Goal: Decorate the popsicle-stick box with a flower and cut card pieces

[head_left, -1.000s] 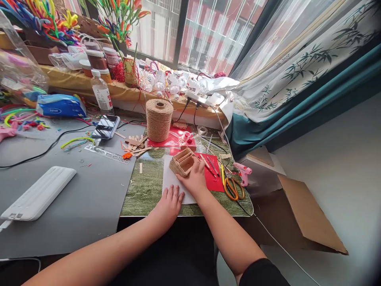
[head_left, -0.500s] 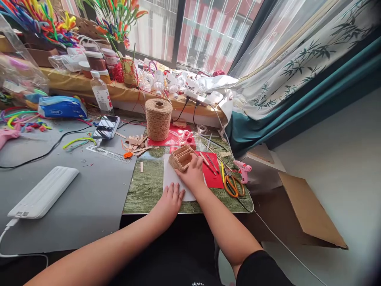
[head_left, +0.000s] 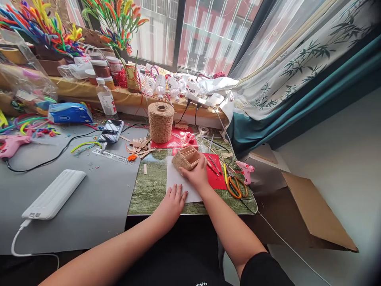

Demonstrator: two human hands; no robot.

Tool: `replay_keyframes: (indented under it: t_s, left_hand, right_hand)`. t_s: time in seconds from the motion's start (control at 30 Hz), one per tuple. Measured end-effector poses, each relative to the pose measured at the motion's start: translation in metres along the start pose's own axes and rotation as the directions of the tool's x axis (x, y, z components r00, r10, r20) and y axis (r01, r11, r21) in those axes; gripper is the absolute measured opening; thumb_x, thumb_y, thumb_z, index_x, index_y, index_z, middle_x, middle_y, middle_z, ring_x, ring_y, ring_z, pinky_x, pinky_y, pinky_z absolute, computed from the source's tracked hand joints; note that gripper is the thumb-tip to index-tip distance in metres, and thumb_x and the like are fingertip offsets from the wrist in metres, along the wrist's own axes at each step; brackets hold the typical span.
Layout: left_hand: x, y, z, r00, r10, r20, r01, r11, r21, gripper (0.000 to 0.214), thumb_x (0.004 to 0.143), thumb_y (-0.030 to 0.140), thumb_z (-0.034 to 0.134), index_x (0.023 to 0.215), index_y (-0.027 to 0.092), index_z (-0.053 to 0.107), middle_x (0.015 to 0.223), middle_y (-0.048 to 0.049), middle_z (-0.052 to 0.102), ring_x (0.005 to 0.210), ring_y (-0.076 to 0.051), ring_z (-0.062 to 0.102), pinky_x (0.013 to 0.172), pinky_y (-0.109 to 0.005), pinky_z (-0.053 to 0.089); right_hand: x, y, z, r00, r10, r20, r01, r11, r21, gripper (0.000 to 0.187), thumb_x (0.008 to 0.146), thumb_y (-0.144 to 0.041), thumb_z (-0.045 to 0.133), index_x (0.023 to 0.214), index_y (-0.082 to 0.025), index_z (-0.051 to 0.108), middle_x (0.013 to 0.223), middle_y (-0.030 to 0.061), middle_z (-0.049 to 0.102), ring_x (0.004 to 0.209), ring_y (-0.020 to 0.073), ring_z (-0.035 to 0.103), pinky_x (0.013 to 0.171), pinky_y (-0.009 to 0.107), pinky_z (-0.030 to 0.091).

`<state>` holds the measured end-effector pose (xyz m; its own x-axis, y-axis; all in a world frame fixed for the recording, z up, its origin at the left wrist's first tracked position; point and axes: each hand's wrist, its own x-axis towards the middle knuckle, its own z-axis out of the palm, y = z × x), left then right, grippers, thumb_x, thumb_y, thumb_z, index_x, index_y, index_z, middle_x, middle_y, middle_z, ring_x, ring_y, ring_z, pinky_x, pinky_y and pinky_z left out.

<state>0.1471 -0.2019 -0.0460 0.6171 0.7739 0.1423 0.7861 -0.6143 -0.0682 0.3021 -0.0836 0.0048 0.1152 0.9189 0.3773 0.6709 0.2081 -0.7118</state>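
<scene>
1. Workpiece location: the tan, twine-wrapped rectangular box with thin inner slats (head_left: pixel 180 161) is held over the far edge of the white paper sheet (head_left: pixel 193 195), inward from the near edge of the green wood-grain table (head_left: pixel 151 194). The box is tilted, with its slatted side exposed; whether its underside is fully seated on the sheet cannot be told.

2. Right hand (head_left: pixel 197 175): the box is grasped, with the thumb set at the near side and the fingers wrapped over the right end.

3. Left hand (head_left: pixel 172 204): nothing is grasped. The palm is turned down and the fingers are laid on the near left part of the sheet, close to the table's near edge.

4. Step in hand: judged to be the positioning of the box against the sheet while the sheet is held down.

5. Next move: an even grip on the box walls is judged to be called for, with no pressure placed on the slats and the sheet kept flat.

6. Clearance: the orange-handled scissors (head_left: pixel 233 188) are placed near the table's right edge, beyond the red sheet (head_left: pixel 219 183), and should be left undisturbed.
</scene>
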Motion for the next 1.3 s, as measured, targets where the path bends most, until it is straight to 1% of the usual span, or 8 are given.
replay_keyframes:
  t_s: [0.13,0.3,0.53,0.63,0.73,0.9,1.07,1.3]
  left_hand:
    - [-0.002,-0.003,-0.017,0.998,0.019,0.06,-0.018,1.0,-0.015,0.07,0.092,0.023,0.063,0.157,0.01,0.043,0.16,-0.0308,0.04,0.147,-0.045,0.043,0.116,-0.059,0.039]
    - [0.0,-0.012,-0.05,0.99,0.051,0.129,-0.025,0.981,-0.192,0.102,0.078,0.06,0.076,0.158,0.009,0.039,0.161,-0.0303,0.038,0.149,-0.046,0.039,0.117,-0.057,0.038]
    - [0.02,-0.049,-0.066,0.985,-0.165,-0.044,0.113,0.827,-0.551,0.046,0.101,0.05,0.052,0.13,0.017,0.065,0.128,-0.0144,0.07,0.118,-0.028,0.066,0.103,-0.042,0.052]
    - [0.031,-0.065,-0.073,0.884,-0.428,-0.188,0.166,0.664,-0.729,0.04,0.098,0.049,0.057,0.124,0.019,0.062,0.125,-0.0113,0.068,0.116,-0.025,0.064,0.096,-0.04,0.055]
    - [0.043,-0.076,-0.084,0.811,-0.502,-0.3,0.067,0.59,-0.805,0.055,0.091,0.049,0.069,0.135,0.02,0.053,0.139,-0.0123,0.06,0.128,-0.026,0.058,0.101,-0.042,0.054]
    - [0.058,-0.087,-0.095,0.866,-0.385,-0.319,-0.11,0.477,-0.872,0.056,0.089,0.045,0.074,0.138,0.025,0.058,0.14,-0.0101,0.062,0.129,-0.025,0.058,0.108,-0.045,0.05]
    - [0.064,-0.091,-0.086,0.845,-0.408,-0.346,-0.245,0.28,-0.928,0.043,0.085,0.042,0.08,0.12,0.02,0.069,0.127,-0.0109,0.067,0.123,-0.025,0.062,0.102,-0.041,0.053]
    - [0.063,-0.087,-0.073,0.829,-0.49,-0.269,-0.293,0.03,-0.956,0.029,0.087,0.044,0.077,0.11,0.025,0.073,0.123,-0.0082,0.065,0.119,-0.025,0.061,0.104,-0.04,0.048]
  right_hand:
    - [-0.004,0.012,-0.025,0.989,0.145,-0.038,-0.123,0.926,0.357,0.094,0.071,-0.051,0.083,0.144,-0.023,0.032,0.145,0.0186,0.05,0.126,0.0279,0.059,0.106,0.047,0.049]
    - [-0.006,0.009,-0.046,0.943,0.329,0.045,-0.276,0.701,0.658,0.081,0.072,-0.047,0.084,0.137,-0.023,0.042,0.135,0.013,0.062,0.115,0.0247,0.065,0.096,0.042,0.055]
    - [0.0,-0.015,-0.068,0.823,0.368,0.432,-0.539,0.271,0.797,0.055,0.086,-0.059,0.067,0.129,-0.026,0.059,0.12,0.0061,0.073,0.101,0.0252,0.071,0.076,0.04,0.062]
    - [0.0,-0.024,-0.074,0.775,0.32,0.545,-0.622,0.238,0.746,0.059,0.09,-0.066,0.058,0.133,-0.024,0.058,0.118,0.008,0.074,0.1,0.0276,0.071,0.075,0.043,0.061]
    - [-0.005,-0.031,-0.075,0.741,0.263,0.618,-0.671,0.277,0.687,0.064,0.093,-0.071,0.05,0.135,-0.024,0.057,0.118,0.0092,0.074,0.102,0.0287,0.072,0.079,0.045,0.061]
    - [-0.015,-0.039,-0.072,0.705,0.159,0.692,-0.701,0.31,0.643,0.071,0.094,-0.075,0.043,0.139,-0.022,0.056,0.123,0.0111,0.073,0.109,0.0299,0.07,0.085,0.047,0.06]
    - [-0.018,-0.041,-0.073,0.684,0.128,0.718,-0.716,0.305,0.628,0.067,0.095,-0.071,0.045,0.139,-0.022,0.056,0.121,0.0103,0.074,0.106,0.0301,0.071,0.084,0.047,0.059]
    - [-0.02,-0.034,-0.066,0.62,0.092,0.779,-0.785,0.085,0.614,0.055,0.093,-0.06,0.059,0.134,-0.024,0.061,0.121,0.0069,0.075,0.106,0.0272,0.07,0.086,0.04,0.057]
